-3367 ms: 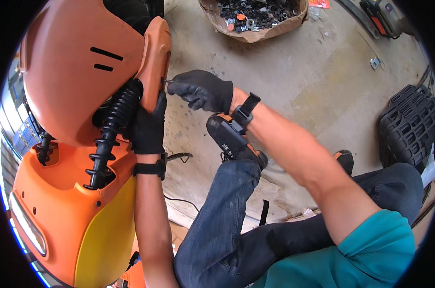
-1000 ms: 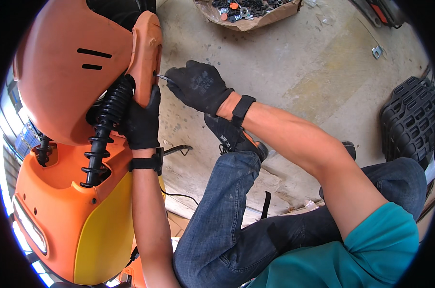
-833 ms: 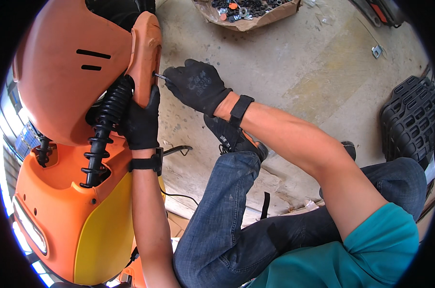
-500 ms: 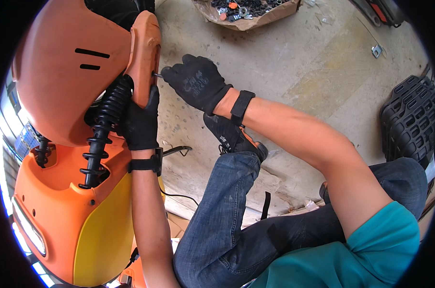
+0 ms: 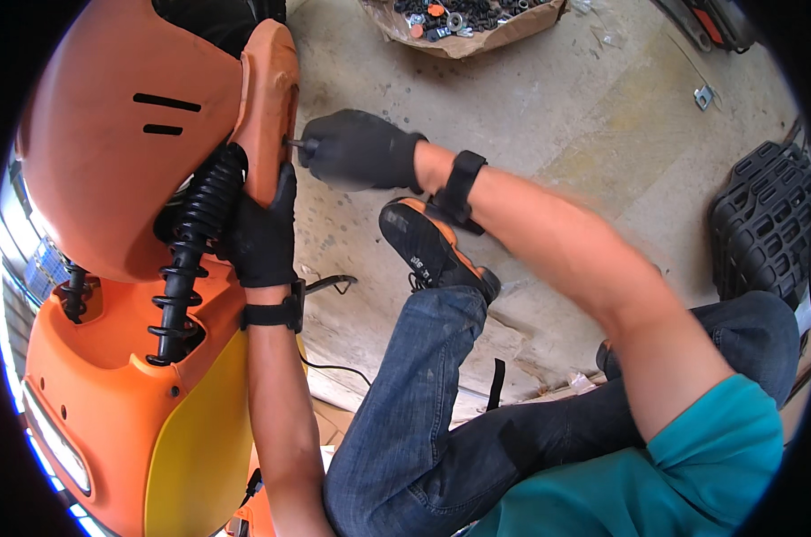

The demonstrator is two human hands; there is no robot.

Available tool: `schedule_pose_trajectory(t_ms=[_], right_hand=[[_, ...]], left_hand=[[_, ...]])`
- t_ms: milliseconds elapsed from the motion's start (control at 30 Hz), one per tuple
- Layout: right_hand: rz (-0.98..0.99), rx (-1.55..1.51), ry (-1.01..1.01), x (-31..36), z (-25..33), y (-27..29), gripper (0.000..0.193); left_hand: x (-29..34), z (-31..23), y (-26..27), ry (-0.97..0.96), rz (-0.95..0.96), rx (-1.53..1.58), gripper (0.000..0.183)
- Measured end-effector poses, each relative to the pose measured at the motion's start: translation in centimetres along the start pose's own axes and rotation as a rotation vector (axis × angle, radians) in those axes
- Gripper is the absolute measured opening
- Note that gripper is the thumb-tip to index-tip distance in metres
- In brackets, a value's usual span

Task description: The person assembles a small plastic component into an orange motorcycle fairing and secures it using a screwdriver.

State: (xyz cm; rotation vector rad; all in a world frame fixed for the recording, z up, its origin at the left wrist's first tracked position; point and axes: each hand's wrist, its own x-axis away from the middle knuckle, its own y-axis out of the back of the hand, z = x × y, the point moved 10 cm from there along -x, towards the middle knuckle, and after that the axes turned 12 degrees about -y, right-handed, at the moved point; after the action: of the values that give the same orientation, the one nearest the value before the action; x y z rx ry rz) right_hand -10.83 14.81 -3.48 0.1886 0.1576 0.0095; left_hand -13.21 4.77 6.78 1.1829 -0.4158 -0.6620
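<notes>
My right hand point(image 5: 356, 150), in a black glove and slightly blurred, is closed round a screwdriver-like tool. The tool's thin dark shaft point(image 5: 294, 143) meets the edge of a long orange cover point(image 5: 267, 107). My left hand point(image 5: 260, 237), gloved too, grips the cover's lower end, its thumb along the edge and the other fingers mostly hidden. Beside it runs a black coil shock absorber point(image 5: 183, 259). The cover adjoins a large orange fender point(image 5: 119, 152) with two dark slots. Below is an orange body point(image 5: 110, 385) with a lamp point(image 5: 56, 438) and a yellow panel point(image 5: 195, 438).
A torn cardboard box point(image 5: 468, 45) of small fasteners lies at the top. Black slotted plastic panels point(image 5: 763, 219) stand at right, and a small metal piece point(image 5: 703, 97) lies on the concrete floor point(image 5: 548, 116). My shoe point(image 5: 428, 242) is below my right hand.
My right hand has rolled about the tool's shaft, its knuckles turning, and the forearm has shifted slightly right. The left hand keeps its hold; the orange parts have shifted slightly in view.
</notes>
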Motion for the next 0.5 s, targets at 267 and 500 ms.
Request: schedule_pose_trajectory(t_ms=[267, 500], right_hand=[[0.100, -0.603, -0.307, 1.6, -2.9, -1.4, 0.018], [-0.105, 0.088, -0.365, 1.9, -1.3, 0.8, 0.014]], left_hand=[[0.1, 0.2, -0.3, 0.030, 0.056, 0.046, 0.074], [-0.3, -0.3, 0.3, -0.039, -0.032, 0.053, 0.073]])
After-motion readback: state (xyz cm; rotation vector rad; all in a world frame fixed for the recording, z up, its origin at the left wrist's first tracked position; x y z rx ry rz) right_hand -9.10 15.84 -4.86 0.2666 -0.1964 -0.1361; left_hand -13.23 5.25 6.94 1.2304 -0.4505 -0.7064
